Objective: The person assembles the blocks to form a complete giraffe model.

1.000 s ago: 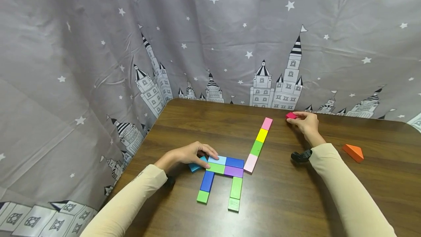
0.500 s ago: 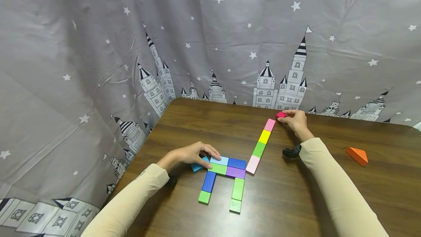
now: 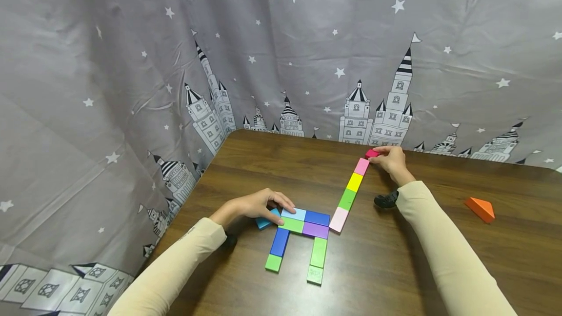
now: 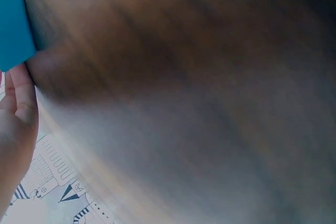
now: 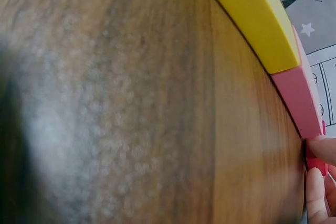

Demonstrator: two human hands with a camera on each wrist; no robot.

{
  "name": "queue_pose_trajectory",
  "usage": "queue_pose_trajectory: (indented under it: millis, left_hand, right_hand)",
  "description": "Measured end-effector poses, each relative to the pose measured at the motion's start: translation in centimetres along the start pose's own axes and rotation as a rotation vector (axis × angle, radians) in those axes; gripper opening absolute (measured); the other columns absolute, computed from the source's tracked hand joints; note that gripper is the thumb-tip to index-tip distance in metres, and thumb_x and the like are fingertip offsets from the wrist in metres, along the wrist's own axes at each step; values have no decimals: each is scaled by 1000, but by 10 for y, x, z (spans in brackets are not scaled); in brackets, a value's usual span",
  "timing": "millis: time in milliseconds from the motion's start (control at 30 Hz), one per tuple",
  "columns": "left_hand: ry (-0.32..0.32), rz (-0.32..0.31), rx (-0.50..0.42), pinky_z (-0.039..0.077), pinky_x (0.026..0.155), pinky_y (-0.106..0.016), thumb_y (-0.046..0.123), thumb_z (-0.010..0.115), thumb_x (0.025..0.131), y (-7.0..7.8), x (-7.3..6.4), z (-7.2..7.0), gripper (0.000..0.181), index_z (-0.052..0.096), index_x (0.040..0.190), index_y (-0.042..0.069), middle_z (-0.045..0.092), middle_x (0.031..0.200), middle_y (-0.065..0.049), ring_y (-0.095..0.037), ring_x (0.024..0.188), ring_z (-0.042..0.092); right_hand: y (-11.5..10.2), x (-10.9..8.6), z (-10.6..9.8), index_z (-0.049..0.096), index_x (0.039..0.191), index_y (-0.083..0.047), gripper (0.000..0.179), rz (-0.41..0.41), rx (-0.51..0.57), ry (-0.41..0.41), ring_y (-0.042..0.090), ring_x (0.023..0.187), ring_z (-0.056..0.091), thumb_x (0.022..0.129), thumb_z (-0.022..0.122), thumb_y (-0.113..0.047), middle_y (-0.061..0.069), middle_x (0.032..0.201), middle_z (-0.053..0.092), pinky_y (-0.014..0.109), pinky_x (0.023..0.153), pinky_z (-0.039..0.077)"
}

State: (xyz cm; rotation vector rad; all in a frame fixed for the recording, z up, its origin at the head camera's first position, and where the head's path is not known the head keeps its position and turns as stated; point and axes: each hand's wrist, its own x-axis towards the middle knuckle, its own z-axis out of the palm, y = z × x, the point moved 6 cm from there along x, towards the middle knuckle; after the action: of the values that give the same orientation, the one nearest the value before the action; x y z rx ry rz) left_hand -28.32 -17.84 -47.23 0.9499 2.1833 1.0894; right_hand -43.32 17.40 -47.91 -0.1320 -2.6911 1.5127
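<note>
My right hand pinches a small red block between thumb and fingers at the far end of a slanted row. A pink block tops that row, right beside the red one; then come yellow, green and pale pink blocks. My left hand rests its fingertips on a light blue block and its thumb on a green block. Against these lie a dark blue block and a purple block. A teal block lies partly hidden under the left hand.
Two legs of blocks, one blue and green, the other of green pieces, extend toward the near side. An orange triangular block lies at the right of the wooden table. A grey castle-print curtain hangs behind.
My right hand has brought the red block leftward to the pink block at the row's far end. The left hand has stayed on the blocks. The camera view shifted slightly.
</note>
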Motion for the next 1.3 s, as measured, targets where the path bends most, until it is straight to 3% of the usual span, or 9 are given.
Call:
queue_pose_trajectory:
  millis: [100,167,300,433,733,1033,1300]
  left_hand:
    - [-2,-8,-2,44,102,-34,8,78,87,0,0,0,37,71,123,4,63,129,-6,-19,123,54]
    - [-2,-13,-2,44,102,-33,8,78,87,-1,0,0,37,71,123,4,63,129,-5,-18,123,54]
    - [0,-10,1,44,102,-31,8,78,87,0,0,-1,37,71,123,4,64,129,-5,-17,123,54]
    - [2,-3,-4,45,102,-32,8,78,87,1,-1,-1,37,71,123,3,63,129,-6,-18,123,54]
    - [-1,-10,-13,45,101,-31,7,78,87,-2,0,1,37,71,123,4,63,129,-5,-16,122,54]
    - [-5,3,-13,45,103,-35,7,77,87,0,0,0,37,70,123,2,63,129,-8,-20,123,54]
    - [-4,2,-9,45,101,-32,7,78,87,-1,1,0,37,71,123,4,64,129,-6,-17,122,54]
  right_hand:
    - [1,1,0,69,118,9,42,3,6,2,9,70,50,80,83,-2,9,82,67,16,57,41]
    - [1,1,0,68,118,9,42,0,5,-2,8,69,50,80,83,-2,7,81,66,15,57,41]
    - [1,1,1,67,121,9,43,0,2,-25,15,81,51,83,81,-6,19,101,67,17,63,41]
    - [2,0,2,65,123,9,43,17,22,-45,24,97,48,87,78,-11,28,122,59,21,73,40]
    - [2,1,4,64,125,10,41,32,45,-42,33,117,43,91,74,-12,30,133,52,39,97,38]
    - [0,2,7,65,123,11,40,16,78,-43,30,114,42,90,74,-10,30,133,53,27,84,37]
    - [-1,1,9,64,123,12,39,-5,95,-64,31,119,42,91,73,-8,30,135,51,27,89,35]
